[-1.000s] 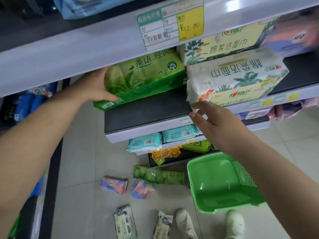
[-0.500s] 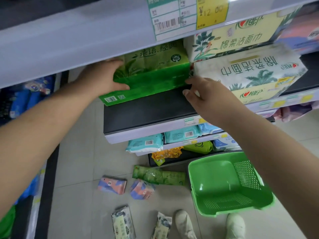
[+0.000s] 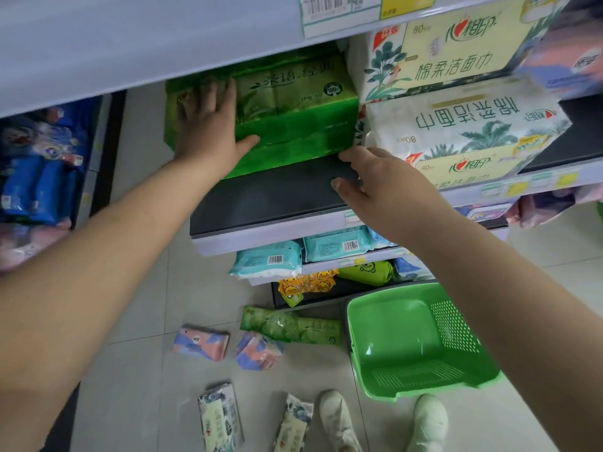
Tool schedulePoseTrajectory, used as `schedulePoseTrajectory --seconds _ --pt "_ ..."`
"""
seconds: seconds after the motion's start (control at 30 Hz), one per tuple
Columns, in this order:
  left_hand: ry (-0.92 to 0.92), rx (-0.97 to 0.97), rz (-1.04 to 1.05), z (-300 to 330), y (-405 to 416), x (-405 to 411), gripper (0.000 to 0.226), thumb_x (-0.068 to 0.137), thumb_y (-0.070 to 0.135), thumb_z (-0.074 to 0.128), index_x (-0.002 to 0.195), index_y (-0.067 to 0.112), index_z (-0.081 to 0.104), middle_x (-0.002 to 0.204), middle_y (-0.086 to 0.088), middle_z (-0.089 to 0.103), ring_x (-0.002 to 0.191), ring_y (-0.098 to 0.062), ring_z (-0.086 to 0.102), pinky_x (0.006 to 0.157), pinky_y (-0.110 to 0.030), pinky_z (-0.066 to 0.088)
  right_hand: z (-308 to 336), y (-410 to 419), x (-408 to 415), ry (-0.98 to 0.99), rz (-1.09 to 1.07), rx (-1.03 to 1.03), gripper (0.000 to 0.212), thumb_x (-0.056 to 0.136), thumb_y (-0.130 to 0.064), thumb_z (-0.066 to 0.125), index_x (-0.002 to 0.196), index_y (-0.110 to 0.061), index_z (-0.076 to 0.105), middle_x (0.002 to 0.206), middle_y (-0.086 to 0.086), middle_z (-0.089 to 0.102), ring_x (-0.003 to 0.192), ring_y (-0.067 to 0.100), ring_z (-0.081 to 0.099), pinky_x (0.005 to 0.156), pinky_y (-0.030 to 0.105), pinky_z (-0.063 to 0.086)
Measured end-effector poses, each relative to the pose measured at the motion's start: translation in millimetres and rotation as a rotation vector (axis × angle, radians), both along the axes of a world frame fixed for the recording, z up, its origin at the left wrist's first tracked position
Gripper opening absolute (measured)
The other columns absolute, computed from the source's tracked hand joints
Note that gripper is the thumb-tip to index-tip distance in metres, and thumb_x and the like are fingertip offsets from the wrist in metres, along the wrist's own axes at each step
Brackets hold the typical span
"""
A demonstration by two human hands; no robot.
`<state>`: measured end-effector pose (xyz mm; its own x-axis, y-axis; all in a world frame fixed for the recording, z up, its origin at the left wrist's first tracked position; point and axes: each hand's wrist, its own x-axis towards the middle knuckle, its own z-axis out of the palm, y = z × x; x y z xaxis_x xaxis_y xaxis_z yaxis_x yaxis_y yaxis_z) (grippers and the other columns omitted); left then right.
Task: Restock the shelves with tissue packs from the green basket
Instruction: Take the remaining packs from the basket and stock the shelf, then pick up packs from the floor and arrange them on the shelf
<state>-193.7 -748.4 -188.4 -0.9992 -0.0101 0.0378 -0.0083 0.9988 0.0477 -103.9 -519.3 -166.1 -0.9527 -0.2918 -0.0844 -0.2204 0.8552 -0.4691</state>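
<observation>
Pressing flat with fingers spread, the left hand [image 3: 208, 132] covers the left end of the green tissue pack [image 3: 293, 115] – top edge hidden under the upper shelf – lying lengthwise left-to-right on the dark shelf [image 3: 277, 194], while the right hand [image 3: 378, 187], fingers loosely bent, touches its lower right corner.

This is a shop, in an aisle for paper goods. Metal shelves [image 3: 267, 203] carry packed tissue packs [image 3: 456, 125], and a price label [image 3: 339, 11] with a barcode sits on the shelf edge. A green basket [image 3: 421, 340] stands on the tiled floor [image 3: 137, 370].
</observation>
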Motion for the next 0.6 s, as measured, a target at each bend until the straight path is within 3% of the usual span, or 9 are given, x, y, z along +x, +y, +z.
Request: schedulePoseTrajectory --seconds 0.1,0.27,0.4,0.6 --pt "0.069 -0.034 -0.055 -7.9 18.5 42.5 0.086 0.088 0.049 0.051 0.150 0.011 0.005 0.156 -0.016 0.005 0.142 -0.037 0.009 0.116 -0.050 0.009 0.7 -4.5 12.1 0.008 0.036 0.021 0.051 0.095 -0.039 0.042 0.139 -0.013 0.037 0.130 0.011 0.049 0.113 0.032 0.051 0.086 0.036 0.043" --pt "0.019 -0.010 -0.131 -33.1 35.9 139.5 0.082 0.088 0.054 0.039 0.149 0.011 0.006 0.157 -0.014 0.005 0.144 -0.034 0.006 0.115 -0.047 0.003 -9.8 -10.3 37.9 0.053 0.150 0.074 0.057 0.092 -0.039 0.049 0.142 -0.014 0.035 0.146 0.009 0.037 0.140 0.029 0.022 0.113 0.040 0.023" --pt "-0.025 -0.021 -0.093 -69.4 26.3 214.0 0.079 0.086 0.057 0.030 0.147 0.008 0.015 0.153 -0.019 0.021 0.140 -0.039 0.021 0.110 -0.052 0.014 -29.3 -15.5 63.1 -0.002 0.224 0.108 0.061 0.089 -0.036 0.056 0.143 -0.018 0.034 0.151 0.008 0.027 0.143 0.027 0.014 0.115 0.042 0.017" --pt "-0.126 0.020 0.090 -112.5 16.4 305.6 0.070 0.083 0.049 0.036 0.140 0.008 0.027 0.143 -0.022 0.039 0.128 -0.043 0.042 0.100 -0.058 0.032 -63.5 -22.0 103.3 -0.173 0.353 0.152 0.066 0.090 -0.038 0.053 0.147 -0.024 0.022 0.155 0.002 0.017 0.145 0.023 0.006 0.118 0.041 0.009"
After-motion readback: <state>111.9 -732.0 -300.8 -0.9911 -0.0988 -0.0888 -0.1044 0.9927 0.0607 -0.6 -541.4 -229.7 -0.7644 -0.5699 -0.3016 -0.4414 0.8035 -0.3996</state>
